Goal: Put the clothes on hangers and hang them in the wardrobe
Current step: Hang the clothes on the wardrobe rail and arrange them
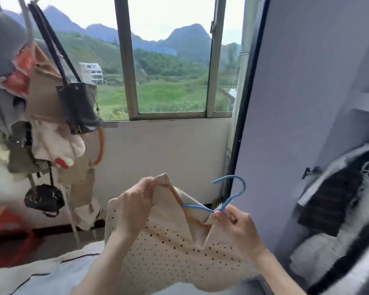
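Observation:
A beige garment (175, 248) dotted with small dark spots hangs in front of me at the bottom centre. My left hand (134, 207) pinches its collar and lifts that corner up. A blue hanger (232, 194) sticks out of the neck opening with its hook upward; one arm runs inside the garment. My right hand (237, 224) pinches the hanger at the base of its hook. The wardrobe (307, 103) stands open at the right, with black, white and grey clothes (339, 209) inside it.
A rack at the left carries a dark bag (79, 105), a tan garment (45, 92) and other hanging items. A red stool (11, 237) stands at the lower left. A window (170, 60) faces me above a white wall. A light bedsheet (41, 273) lies below.

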Action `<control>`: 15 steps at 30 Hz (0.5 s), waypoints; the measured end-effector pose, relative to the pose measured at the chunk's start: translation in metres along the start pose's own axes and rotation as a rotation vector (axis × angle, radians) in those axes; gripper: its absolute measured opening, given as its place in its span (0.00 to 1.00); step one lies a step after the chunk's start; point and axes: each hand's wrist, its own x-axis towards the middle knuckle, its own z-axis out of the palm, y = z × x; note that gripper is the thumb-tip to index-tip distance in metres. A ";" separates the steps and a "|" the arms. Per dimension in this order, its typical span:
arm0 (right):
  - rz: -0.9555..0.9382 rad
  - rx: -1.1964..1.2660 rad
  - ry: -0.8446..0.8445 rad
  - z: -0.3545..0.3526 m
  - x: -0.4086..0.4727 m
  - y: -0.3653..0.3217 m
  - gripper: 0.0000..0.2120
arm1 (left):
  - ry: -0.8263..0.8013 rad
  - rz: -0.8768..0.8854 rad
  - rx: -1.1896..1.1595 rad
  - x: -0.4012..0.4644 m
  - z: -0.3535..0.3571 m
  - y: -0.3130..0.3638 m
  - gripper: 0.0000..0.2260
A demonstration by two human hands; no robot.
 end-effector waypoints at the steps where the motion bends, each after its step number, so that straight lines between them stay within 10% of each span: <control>1: 0.003 -0.026 0.042 -0.012 0.003 0.002 0.39 | -0.075 0.052 0.002 0.004 0.009 0.002 0.09; 8: -0.024 -0.202 0.318 -0.071 0.035 -0.011 0.09 | -0.419 0.329 -0.230 0.045 0.070 0.020 0.14; 15: 0.204 -0.302 0.593 -0.124 -0.010 0.019 0.13 | -0.425 0.195 -0.453 0.052 0.142 0.056 0.06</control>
